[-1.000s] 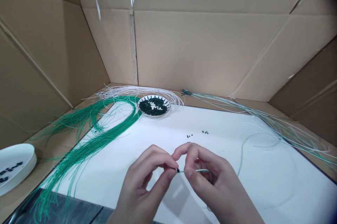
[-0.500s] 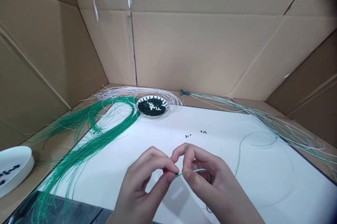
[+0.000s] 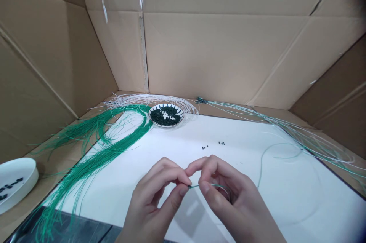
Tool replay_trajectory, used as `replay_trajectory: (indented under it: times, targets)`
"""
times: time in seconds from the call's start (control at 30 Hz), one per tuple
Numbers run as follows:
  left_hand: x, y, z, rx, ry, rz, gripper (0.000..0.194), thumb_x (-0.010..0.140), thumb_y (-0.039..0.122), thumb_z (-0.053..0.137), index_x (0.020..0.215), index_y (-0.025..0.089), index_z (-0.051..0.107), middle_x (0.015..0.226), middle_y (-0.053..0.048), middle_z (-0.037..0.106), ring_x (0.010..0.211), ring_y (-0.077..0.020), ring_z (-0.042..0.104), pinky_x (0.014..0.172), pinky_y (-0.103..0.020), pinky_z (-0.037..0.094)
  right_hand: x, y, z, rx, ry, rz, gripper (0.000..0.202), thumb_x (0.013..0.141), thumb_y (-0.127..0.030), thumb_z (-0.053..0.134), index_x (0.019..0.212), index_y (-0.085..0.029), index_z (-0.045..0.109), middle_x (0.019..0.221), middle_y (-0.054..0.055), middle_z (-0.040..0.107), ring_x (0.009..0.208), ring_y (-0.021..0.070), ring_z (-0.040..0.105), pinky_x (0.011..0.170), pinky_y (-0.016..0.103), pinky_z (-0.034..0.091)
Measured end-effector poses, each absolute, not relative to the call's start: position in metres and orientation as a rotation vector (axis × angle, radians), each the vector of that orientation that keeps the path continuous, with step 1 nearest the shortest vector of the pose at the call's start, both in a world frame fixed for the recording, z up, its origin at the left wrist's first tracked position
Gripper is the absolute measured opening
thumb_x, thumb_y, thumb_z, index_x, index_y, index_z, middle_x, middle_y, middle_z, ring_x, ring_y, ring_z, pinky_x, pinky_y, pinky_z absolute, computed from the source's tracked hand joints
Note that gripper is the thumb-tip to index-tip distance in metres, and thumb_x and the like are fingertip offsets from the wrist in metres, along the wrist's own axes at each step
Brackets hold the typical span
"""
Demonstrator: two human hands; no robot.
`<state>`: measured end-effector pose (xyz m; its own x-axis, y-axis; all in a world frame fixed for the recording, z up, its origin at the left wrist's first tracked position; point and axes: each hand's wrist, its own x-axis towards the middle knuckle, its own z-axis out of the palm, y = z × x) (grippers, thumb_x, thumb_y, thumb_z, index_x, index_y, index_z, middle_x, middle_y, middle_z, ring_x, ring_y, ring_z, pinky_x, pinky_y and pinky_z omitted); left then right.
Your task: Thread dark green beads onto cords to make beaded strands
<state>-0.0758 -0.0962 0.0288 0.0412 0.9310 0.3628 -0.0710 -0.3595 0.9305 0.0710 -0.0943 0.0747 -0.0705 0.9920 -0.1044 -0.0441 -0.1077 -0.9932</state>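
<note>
Between thumb and index finger, my left hand [image 3: 160, 193] pinches a small dark bead [image 3: 189, 187]. A thin green thread [image 3: 195, 186] runs from that bead to my right hand [image 3: 228, 193], whose thumb and fingers are closed on it. Together with a whitish strand, it loops behind the right thumb, and a long green length [image 3: 260, 167] curves over the white board to the right. My right index fingertip reaches over close to the left fingers. Beyond the hands, several loose dark beads [image 3: 222, 143] lie on the board.
A patterned dish [image 3: 180, 122] of dark beads stands at the back. Beside it lie a green thread bundle [image 3: 114, 151] and white strands [image 3: 137, 99]. Finished-looking strands [image 3: 243, 109] stretch along the right. A white tray [image 3: 33, 178] sits at left; cardboard walls [image 3: 223, 52] enclose the board [image 3: 160, 144].
My hands have drawn slightly apart, so a bit more green thread shows between them. The bead stays pinched in my left fingers.
</note>
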Motion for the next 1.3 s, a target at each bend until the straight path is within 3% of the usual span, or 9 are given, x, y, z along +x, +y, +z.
replay_trajectory:
  times: [0.23,0.4,0.57,0.7,0.9,0.97,1.13,1.23,1.3]
  targets:
    - [-0.075,-0.097,0.029,1.459,0.94,1.47,0.013,0.094,0.034,0.066,0.085,0.027,0.073,0.078,0.001,0.058,0.071,-0.0132,0.051,0.064,-0.019,0.041,0.071,-0.095,0.075,-1.226,-1.184,1.356,0.022,0.068,-0.03,0.068,0.06,-0.02,0.051,0.091,0.006,0.067,0.058,0.0113,0.042,0.052,0.023,0.028]
    - [-0.075,-0.097,0.029,1.482,0.924,1.484,0.013,0.094,0.032,0.066,0.085,0.027,0.072,0.077,0.001,0.058,0.07,-0.0132,0.051,0.062,-0.02,0.04,0.069,-0.097,0.077,-1.268,-1.176,1.315,0.02,0.067,-0.031,0.067,0.06,-0.021,0.051,0.088,0.006,0.067,0.063,0.0141,0.046,0.05,0.023,0.024]
    - [-0.071,-0.097,0.028,1.463,0.943,1.54,0.012,0.094,0.031,0.065,0.086,0.026,0.073,0.079,0.0,0.059,0.073,-0.014,0.054,0.064,-0.02,0.042,0.064,-0.099,0.074,-1.249,-1.176,1.237,0.022,0.069,-0.029,0.066,0.06,-0.021,0.048,0.086,0.004,0.068,0.057,0.0114,0.042,0.05,0.023,0.026]
    - [-0.069,-0.097,0.027,1.472,0.973,1.599,0.01,0.095,0.027,0.064,0.088,0.027,0.072,0.08,0.001,0.06,0.075,-0.0138,0.055,0.066,-0.019,0.043,0.061,-0.099,0.066,-1.2,-1.195,1.151,0.021,0.071,-0.025,0.068,0.06,-0.021,0.05,0.083,0.003,0.069,0.051,0.0091,0.035,0.048,0.024,0.02]
    - [-0.069,-0.096,0.025,1.512,0.956,1.586,0.012,0.095,0.021,0.063,0.093,0.028,0.072,0.083,0.001,0.062,0.077,-0.0138,0.057,0.065,-0.02,0.043,0.054,-0.1,0.057,-1.113,-1.041,1.154,0.024,0.074,-0.03,0.074,0.061,-0.021,0.056,0.08,0.002,0.067,0.064,0.0135,0.055,0.052,0.021,0.036]
    - [-0.067,-0.097,0.024,1.474,0.96,1.597,0.01,0.094,0.023,0.065,0.091,0.028,0.073,0.082,0.0,0.062,0.076,-0.014,0.056,0.063,-0.02,0.042,0.055,-0.099,0.052,-1.068,-0.995,1.213,0.028,0.074,-0.033,0.077,0.061,-0.02,0.056,0.082,0.002,0.066,0.066,0.0128,0.056,0.053,0.021,0.036]
    - [-0.064,-0.097,0.022,1.472,0.945,1.583,0.012,0.093,0.022,0.065,0.091,0.028,0.075,0.082,0.0,0.063,0.077,-0.0142,0.057,0.065,-0.02,0.043,0.064,-0.094,0.036,-0.913,-0.944,1.405,0.04,0.076,-0.049,0.081,0.064,-0.018,0.06,0.084,0.0,0.061,0.051,0.0046,0.035,0.046,0.021,0.021]
    - [-0.064,-0.096,0.022,1.487,0.965,1.566,0.014,0.092,0.018,0.064,0.092,0.027,0.075,0.083,-0.001,0.064,0.078,-0.0147,0.059,0.068,-0.02,0.045,0.068,-0.093,0.03,-0.89,-0.952,1.458,0.04,0.079,-0.051,0.079,0.066,-0.017,0.062,0.087,-0.001,0.061,0.047,0.002,0.018,0.045,0.022,0.015]
    - [-0.064,-0.095,0.022,1.466,1.009,1.543,0.013,0.092,0.018,0.064,0.089,0.025,0.075,0.083,-0.001,0.064,0.078,-0.0154,0.06,0.066,-0.02,0.046,0.069,-0.094,0.029,-0.919,-0.992,1.426,0.039,0.08,-0.049,0.078,0.067,-0.017,0.061,0.091,0.0,0.061,0.047,0.0022,0.015,0.044,0.023,0.015]
